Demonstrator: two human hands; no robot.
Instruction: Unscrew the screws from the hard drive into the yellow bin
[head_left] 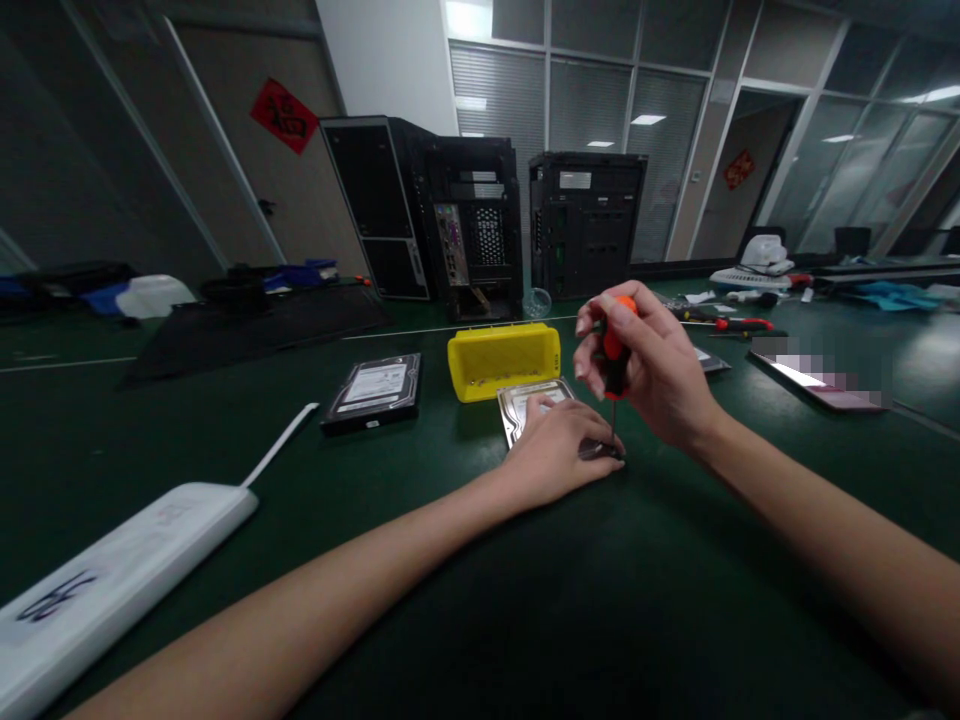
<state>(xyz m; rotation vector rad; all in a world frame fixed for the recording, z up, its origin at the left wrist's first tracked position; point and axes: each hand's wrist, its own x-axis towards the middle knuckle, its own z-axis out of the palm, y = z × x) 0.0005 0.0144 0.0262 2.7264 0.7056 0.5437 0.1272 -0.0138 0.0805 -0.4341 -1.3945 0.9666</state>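
Hard drive (514, 408) just on the near side of the yellow bin (504, 352), beneath the left hand (556, 440), which clasps it; right hand (664, 355), right of the bin, grips an upright screwdriver (616, 376).

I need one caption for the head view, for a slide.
The right hand holds a screwdriver pointing down at a hard drive under the left hand, near a yellow bin.
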